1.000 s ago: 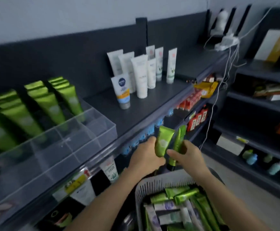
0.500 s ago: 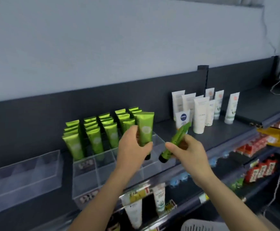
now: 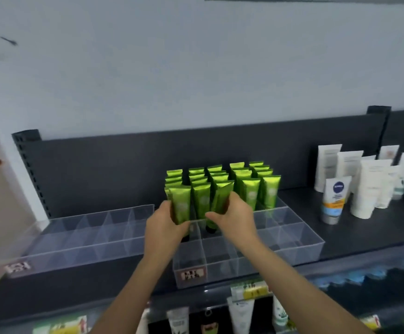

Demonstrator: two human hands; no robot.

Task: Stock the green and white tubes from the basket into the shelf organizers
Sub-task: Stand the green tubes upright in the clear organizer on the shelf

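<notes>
The dark shelf [image 3: 355, 239] bears a left organizer [image 3: 87, 239], a right organizer [image 3: 290, 239] beside it, and upright white tubes [image 3: 364, 189].

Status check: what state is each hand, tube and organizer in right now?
Left hand: grips left tube, upright.
Right hand: grips right tube, tilted, cap down.
Stocked tubes: upright in rear rows.
Right organizer: rear filled, front compartments empty.
Left organizer: holds no tubes.
White tubes: standing on shelf.

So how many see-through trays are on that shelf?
2. The left tray has no tubes in it; the middle tray holds the green tubes. More may be out of view.
</notes>
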